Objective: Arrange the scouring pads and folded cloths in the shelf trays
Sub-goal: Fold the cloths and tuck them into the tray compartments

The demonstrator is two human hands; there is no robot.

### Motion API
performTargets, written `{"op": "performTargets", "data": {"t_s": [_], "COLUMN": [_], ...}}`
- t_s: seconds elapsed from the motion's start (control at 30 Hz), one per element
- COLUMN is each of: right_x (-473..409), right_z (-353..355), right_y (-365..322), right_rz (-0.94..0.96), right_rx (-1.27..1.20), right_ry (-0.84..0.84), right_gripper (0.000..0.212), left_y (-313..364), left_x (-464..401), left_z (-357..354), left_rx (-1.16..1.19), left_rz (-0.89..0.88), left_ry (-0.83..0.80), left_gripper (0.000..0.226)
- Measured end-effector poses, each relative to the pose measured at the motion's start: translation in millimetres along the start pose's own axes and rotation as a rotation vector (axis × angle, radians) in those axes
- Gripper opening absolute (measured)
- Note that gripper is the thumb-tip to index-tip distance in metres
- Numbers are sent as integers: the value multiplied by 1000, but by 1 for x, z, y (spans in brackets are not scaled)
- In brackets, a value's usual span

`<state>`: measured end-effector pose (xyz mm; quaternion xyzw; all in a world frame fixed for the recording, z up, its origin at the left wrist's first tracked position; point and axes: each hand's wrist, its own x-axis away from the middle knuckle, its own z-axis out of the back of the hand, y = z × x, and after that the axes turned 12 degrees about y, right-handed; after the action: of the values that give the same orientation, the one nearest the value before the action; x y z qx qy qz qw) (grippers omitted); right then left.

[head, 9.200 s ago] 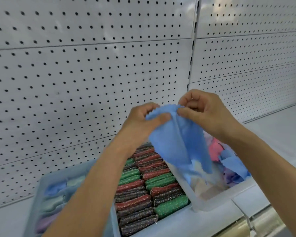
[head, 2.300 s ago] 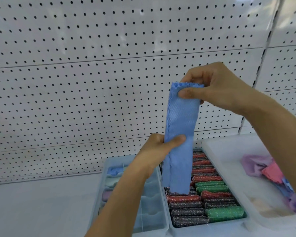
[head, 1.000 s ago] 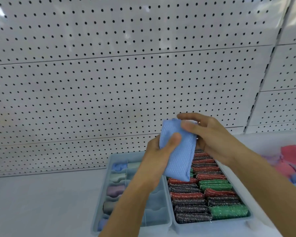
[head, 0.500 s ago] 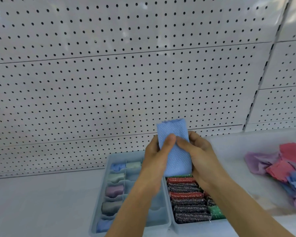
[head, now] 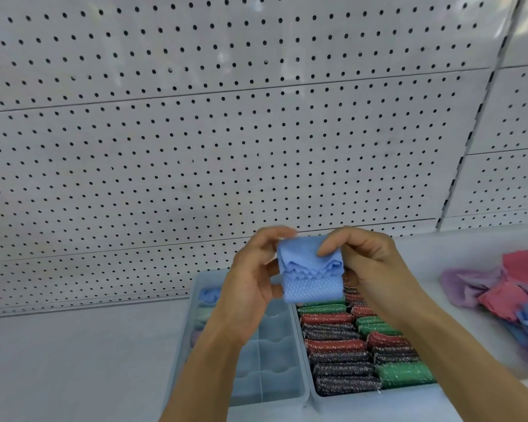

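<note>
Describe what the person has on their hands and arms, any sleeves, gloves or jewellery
Both the left hand and the right hand are bare, with no gloves. No rings, watch or bracelet show on the fingers or wrists. Both forearms are uncovered down to the bottom edge of the picture, so no sleeve is in view.

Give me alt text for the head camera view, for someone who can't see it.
Both hands, left and right, hold a folded blue cloth above two shelf trays: a divided tray with a few cloths and a tray of scouring pads. Loose cloths lie to the right, before a pegboard.
</note>
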<state>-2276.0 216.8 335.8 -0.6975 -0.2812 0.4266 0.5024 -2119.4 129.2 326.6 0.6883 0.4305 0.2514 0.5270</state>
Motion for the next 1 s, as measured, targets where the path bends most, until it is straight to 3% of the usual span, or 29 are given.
{"op": "performTargets", "data": {"t_s": [0.07,0.13,0.23,0.33,0.4,0.47,0.57,0.73,0.87,1.0], "right_x": [-2,-4,-1,2,3,5,3,-1,-1,-1], "right_z": [2,1,-1,-2,-2,-5,-12,-18,-29,-45], "right_y": [2,3,4,9,13,18,21,23,25,27], "right_rz": [93,164,189,25,-113,-138,-172,-263,-260,-202], "right_rx": [118,199,186,36,44,105,6,-45,65,15], "right_ry": [26,25,32,88,28,-38,32,66,-157,-122], "right_gripper": [56,57,53,28,34,34,13,18,38,22], "left_y": [2,0,-2,-4,-4,-4,-2,0,1,2], "left_x": [2,4,6,5,6,7,9,12,12,13], "left_z": [0,0,-1,2,4,6,12,31,37,48], "left_rx": [-8,-164,-282,-232,-244,-255,-221,-160,-188,-212], "left_rz": [112,160,115,32,-38,-85,-80,-44,-40,-30], "left_ry": [12,-31,-46,76,140,176,191,175,174,126], "left_gripper": [39,51,24,18,17,16,15,18,16,16]}}
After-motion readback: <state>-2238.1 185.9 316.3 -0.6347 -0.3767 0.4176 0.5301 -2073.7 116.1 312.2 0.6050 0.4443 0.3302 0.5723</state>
